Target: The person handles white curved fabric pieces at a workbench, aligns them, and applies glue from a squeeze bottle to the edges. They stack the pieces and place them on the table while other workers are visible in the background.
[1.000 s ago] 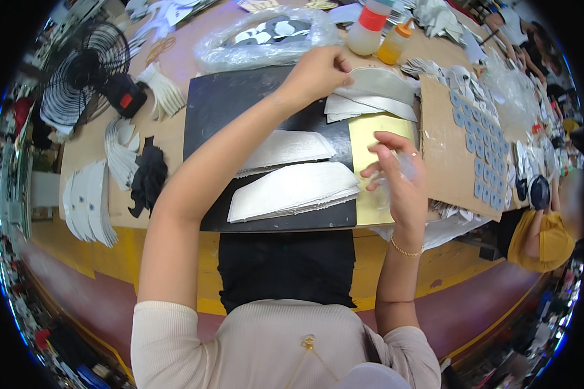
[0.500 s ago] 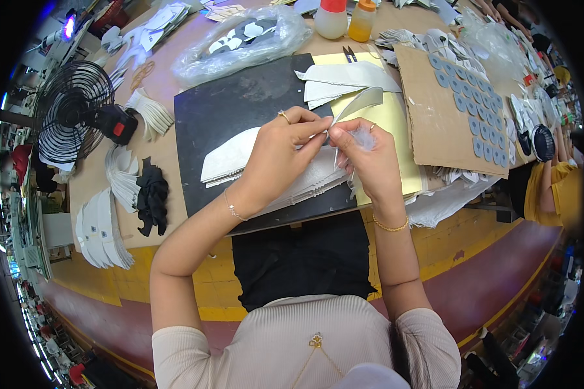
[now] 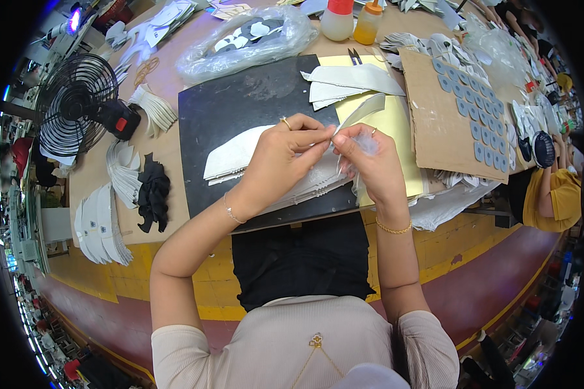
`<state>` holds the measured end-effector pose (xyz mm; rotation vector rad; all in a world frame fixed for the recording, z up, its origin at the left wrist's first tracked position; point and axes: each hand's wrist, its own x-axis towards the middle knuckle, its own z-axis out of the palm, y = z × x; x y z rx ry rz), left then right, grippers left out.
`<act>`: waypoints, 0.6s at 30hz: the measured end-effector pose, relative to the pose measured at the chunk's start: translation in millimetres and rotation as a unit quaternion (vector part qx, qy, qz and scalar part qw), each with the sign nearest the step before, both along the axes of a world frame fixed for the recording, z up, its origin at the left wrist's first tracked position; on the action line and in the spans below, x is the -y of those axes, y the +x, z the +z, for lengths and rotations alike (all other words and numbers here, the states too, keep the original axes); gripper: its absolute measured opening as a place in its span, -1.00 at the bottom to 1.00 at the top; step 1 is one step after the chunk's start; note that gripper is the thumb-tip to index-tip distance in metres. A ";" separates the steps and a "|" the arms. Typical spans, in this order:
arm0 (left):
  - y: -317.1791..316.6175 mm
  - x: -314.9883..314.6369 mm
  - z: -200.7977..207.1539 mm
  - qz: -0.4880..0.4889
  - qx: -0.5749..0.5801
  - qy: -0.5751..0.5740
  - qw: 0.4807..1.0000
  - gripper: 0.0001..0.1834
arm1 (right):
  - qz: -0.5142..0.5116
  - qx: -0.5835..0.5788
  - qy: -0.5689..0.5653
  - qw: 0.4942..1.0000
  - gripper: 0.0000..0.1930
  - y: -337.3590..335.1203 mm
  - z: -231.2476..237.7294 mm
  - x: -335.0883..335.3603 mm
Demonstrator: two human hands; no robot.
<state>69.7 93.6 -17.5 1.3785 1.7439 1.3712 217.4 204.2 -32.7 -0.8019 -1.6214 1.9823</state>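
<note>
Both hands meet above the black work board (image 3: 240, 91). My left hand (image 3: 289, 149) pinches the near end of a pale grey-white fabric piece (image 3: 363, 109), its thumb and forefinger pressed together. From the other side my right hand (image 3: 373, 159) grips the same end, with a wad of clear plastic film (image 3: 368, 142) tucked against its fingers. The fabric piece's free end curves up and to the right. Under the hands lies a fanned stack of white fabric pieces (image 3: 233, 152), partly hidden by my left hand. More white pieces (image 3: 353, 78) lie just beyond on yellow paper (image 3: 399, 136).
Thread snips (image 3: 355, 56) lie past the white pieces. At right sits cardboard (image 3: 435, 123) bearing rows of grey-blue discs. A plastic bag of cut pieces (image 3: 246, 39) and two bottles (image 3: 337, 21) stand at the back. At left are a black fan (image 3: 78, 104) and black fabric strips (image 3: 154, 194).
The whole view has shifted slightly. Both hands keep their pinch on the fabric piece, whose free end now leans a little lower.
</note>
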 end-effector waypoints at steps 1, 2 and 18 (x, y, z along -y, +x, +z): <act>-0.3 0.5 1.2 -0.003 -0.006 -0.005 1.000 -0.74 | 0.001 -0.008 -0.006 1.000 -0.81 -0.2 -0.5 -0.1; -0.8 1.0 1.7 -0.007 -0.011 -0.009 1.000 -0.74 | 0.001 -0.017 -0.012 1.000 -0.82 -0.4 -1.3 -0.2; -0.9 0.7 2.4 -0.005 -0.131 0.032 0.991 -0.75 | -0.004 -0.015 0.024 1.000 -0.81 -0.7 -4.4 1.1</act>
